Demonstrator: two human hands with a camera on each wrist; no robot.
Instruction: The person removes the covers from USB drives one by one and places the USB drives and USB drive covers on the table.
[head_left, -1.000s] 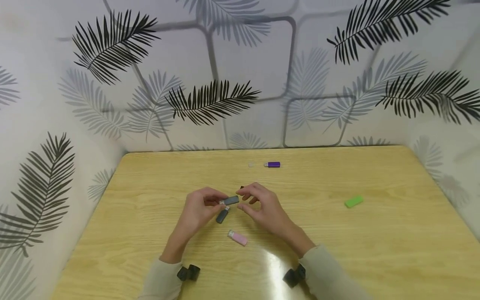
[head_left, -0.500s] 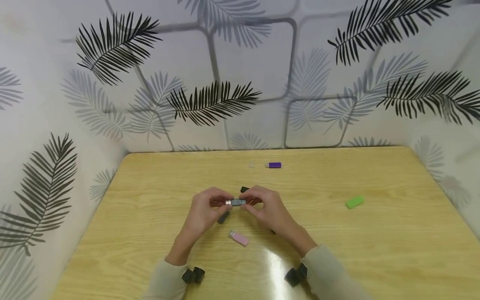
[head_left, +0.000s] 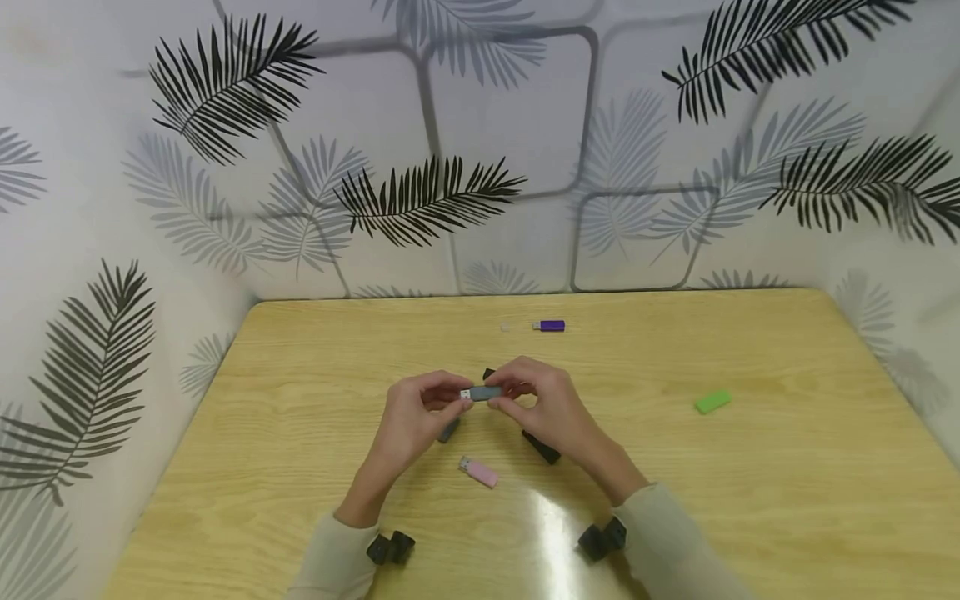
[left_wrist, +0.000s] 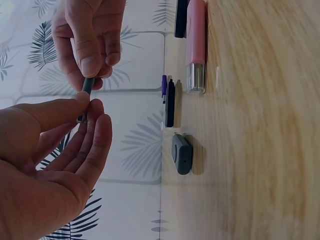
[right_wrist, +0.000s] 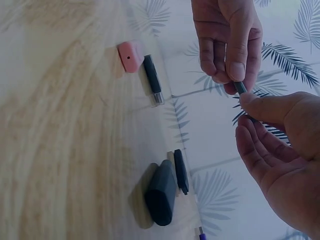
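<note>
A grey USB stick [head_left: 486, 393] is held above the table, its metal plug towards the left. My left hand [head_left: 416, 417] pinches the plug end between thumb and fingers. At the other end, my right hand [head_left: 551, 408] grips the grey body the same way. Beneath my left hand lies a second dark grey USB stick [head_left: 449, 431], partly hidden. A pink USB stick [head_left: 478, 472] lies nearer to me, between the forearms. Under my right hand is a long black stick-shaped object [right_wrist: 161, 195]. Another black USB stick [head_left: 489, 374] is mostly covered by the right fingers.
Towards the back of the wooden table [head_left: 337, 350] lie a purple USB stick [head_left: 551, 326] and a small clear piece [head_left: 505, 327]. A green stick-shaped block [head_left: 712, 402] lies off to the right. A leaf-patterned wall [head_left: 510, 233] rises behind the table's far edge.
My right hand, apart from the grey USB stick a second ago, now grips its body end. Both hands have shifted slightly right with it, and the black object beneath my right hand has come into view.
</note>
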